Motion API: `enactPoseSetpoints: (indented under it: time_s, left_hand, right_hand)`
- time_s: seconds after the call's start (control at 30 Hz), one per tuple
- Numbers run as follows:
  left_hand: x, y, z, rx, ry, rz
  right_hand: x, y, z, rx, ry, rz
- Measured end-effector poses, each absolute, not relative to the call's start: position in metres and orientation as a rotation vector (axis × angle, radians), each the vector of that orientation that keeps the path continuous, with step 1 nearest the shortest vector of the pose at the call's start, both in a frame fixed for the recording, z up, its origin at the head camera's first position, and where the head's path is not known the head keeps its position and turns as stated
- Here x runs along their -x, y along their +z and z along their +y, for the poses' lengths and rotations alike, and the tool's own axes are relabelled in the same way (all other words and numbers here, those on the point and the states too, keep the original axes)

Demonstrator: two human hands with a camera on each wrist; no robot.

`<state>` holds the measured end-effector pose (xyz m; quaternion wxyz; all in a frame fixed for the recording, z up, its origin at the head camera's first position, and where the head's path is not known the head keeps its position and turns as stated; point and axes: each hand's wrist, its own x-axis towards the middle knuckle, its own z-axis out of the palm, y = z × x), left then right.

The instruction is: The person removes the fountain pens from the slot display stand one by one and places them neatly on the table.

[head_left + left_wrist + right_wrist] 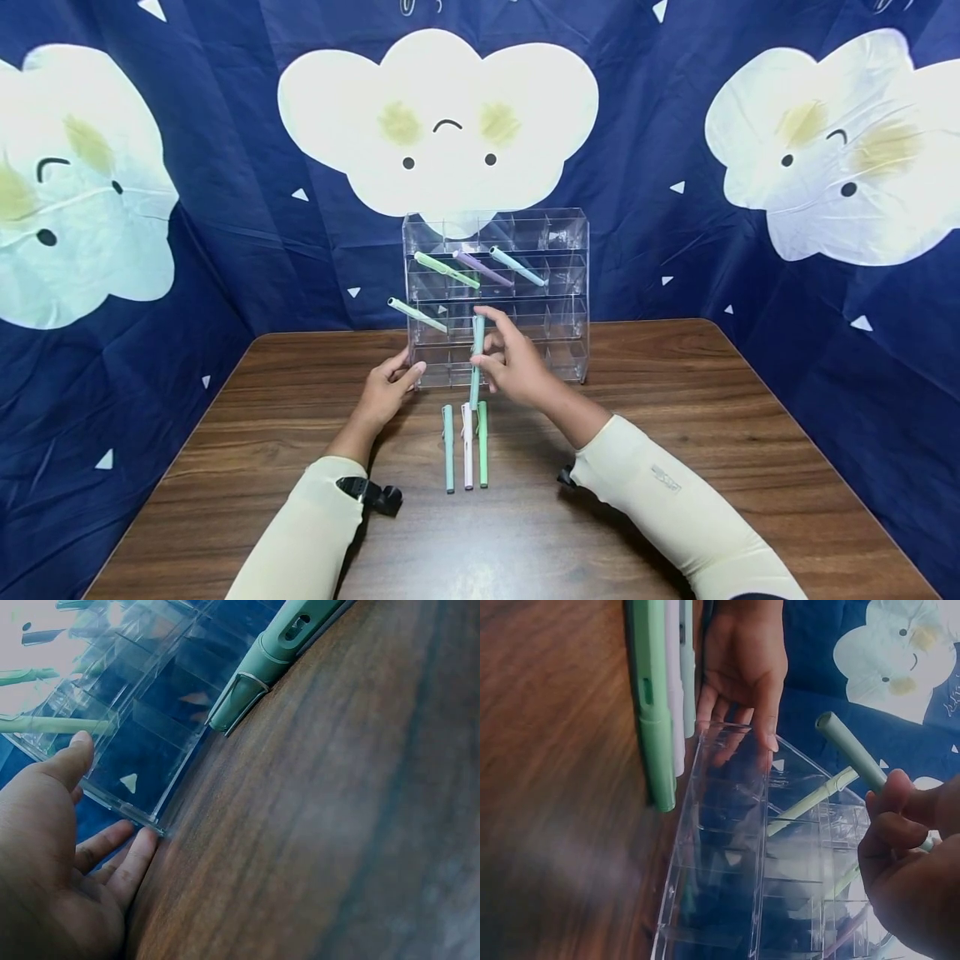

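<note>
My right hand (pixel 517 362) pinches a teal pen (pixel 477 367) between thumb and fingers, upright before the clear pen rack (pixel 566 321). In the right wrist view this pen (pixel 855 754) slants out of the grip. My left hand (pixel 384 392) holds the rack's lower left corner; its thumb (pixel 75 756) lies at the front edge and the other fingers are at the side. A pale green pen (pixel 416 314) leans in a left compartment. Higher up lean a green pen (pixel 446 270), a purple pen (pixel 483 268) and a light blue pen (pixel 517 267).
Lined up on the wooden table (pixel 255 467) before the rack are a teal pen (pixel 448 450), a pale pink pen (pixel 468 450) and a green pen (pixel 483 446). A blue cloth (pixel 645 250) with clouds hangs behind the rack.
</note>
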<state>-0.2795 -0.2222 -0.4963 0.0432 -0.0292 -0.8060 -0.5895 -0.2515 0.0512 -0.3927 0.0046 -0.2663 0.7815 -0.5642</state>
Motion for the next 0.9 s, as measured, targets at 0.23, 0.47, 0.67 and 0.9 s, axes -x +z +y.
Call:
enactPoseSetpoints:
  time_s: [0.23, 0.47, 0.67, 0.9]
  left_hand:
    - [0.28, -0.495, -0.222, 0.087, -1.823, -2.466]
    - [0.281, -0.496, -0.223, 0.095, -1.819, -2.457]
    - [0.279, -0.495, -0.223, 0.076, -1.818, -2.466]
    - [0.28, -0.496, -0.222, 0.058, -1.84, -2.464]
  right_hand:
    - [0.242, -0.4, 0.063, 0.765, -1.767, 2.392]
    - [0.235, -0.414, 0.077, 0.733, -1.737, 2.392]
    - [0.23, -0.426, 0.089, 0.702, -1.699, 2.334]
    - [0.227, -0.436, 0.1, 0.707, -1.649, 2.287]
